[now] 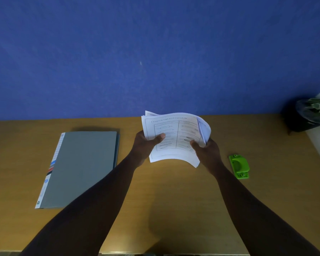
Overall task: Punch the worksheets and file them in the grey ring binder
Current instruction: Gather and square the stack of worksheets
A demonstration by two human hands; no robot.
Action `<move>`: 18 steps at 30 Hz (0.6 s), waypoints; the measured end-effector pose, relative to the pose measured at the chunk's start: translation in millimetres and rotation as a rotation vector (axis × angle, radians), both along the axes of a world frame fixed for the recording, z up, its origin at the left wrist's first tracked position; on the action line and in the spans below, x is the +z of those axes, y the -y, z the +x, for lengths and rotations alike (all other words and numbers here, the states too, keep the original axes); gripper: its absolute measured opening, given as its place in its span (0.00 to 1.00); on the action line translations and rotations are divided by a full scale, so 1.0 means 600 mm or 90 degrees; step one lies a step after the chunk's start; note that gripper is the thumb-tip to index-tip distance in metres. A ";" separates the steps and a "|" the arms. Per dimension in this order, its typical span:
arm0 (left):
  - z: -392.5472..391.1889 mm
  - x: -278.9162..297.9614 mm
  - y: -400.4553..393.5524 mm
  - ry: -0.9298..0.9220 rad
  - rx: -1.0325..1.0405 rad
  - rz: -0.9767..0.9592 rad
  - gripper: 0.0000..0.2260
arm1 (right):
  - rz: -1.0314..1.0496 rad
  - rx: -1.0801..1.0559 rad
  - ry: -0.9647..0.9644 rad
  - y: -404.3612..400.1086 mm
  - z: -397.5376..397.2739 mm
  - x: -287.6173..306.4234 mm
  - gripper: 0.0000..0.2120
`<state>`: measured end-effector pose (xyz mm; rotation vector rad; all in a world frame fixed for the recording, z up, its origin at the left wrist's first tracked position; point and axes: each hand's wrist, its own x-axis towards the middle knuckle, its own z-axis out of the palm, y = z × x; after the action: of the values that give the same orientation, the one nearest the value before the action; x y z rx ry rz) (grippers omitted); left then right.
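A stack of white worksheets (174, 130) with printed tables is held up above the middle of the wooden table. My left hand (146, 146) grips its left edge, thumb on top. My right hand (207, 150) grips its right edge, where the sheets curl over. The grey ring binder (81, 167) lies closed and flat on the table to the left of my hands. A green hole punch (239, 166) sits on the table to the right, a little beyond my right hand.
The wooden table (174, 200) runs up to a blue wall (155, 52) at the back. A dark pot with a plant (308, 115) stands at the far right corner. The table's front edge is near the bottom of the view.
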<state>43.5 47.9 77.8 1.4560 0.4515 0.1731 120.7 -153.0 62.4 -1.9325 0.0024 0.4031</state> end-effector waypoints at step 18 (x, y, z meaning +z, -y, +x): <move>0.027 0.031 -0.029 0.094 0.045 0.066 0.11 | -0.059 0.029 0.003 0.005 0.002 0.003 0.15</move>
<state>60.0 65.3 96.6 1.5171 0.3777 0.3633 121.7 -155.8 64.2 -2.0286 -0.0272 0.4350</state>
